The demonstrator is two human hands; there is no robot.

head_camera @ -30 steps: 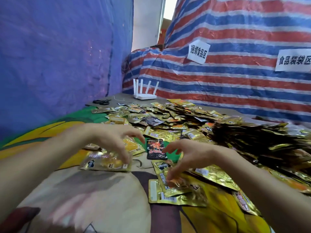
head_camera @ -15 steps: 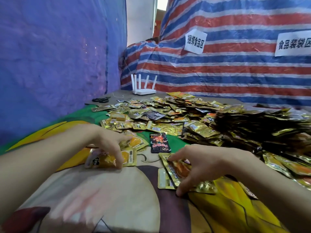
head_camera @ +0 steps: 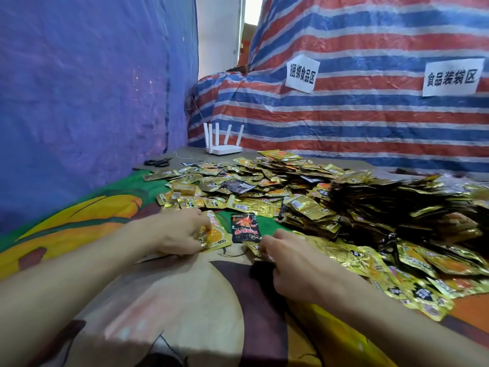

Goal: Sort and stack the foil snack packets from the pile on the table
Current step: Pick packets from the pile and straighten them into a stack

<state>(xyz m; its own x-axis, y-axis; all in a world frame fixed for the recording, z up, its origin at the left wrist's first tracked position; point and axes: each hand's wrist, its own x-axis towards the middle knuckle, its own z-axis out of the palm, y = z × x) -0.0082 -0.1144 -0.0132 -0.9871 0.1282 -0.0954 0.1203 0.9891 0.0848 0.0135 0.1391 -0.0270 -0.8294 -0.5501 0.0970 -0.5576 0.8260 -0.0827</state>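
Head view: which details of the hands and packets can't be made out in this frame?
All from the head view.
Right hand: seen from behind; its own back hides the fingertips, so whether it grips the foil packets beneath is unclear.
Left hand pinches a gold packet, covering its near edge; anything below is hidden.
Dark heap: blurred, and cut off by the right edge.
Black packet: print too small to read.

Forearms reach forward, left grip (head_camera: pixel 180 234) and right grip (head_camera: pixel 296 266) curled, knuckles up
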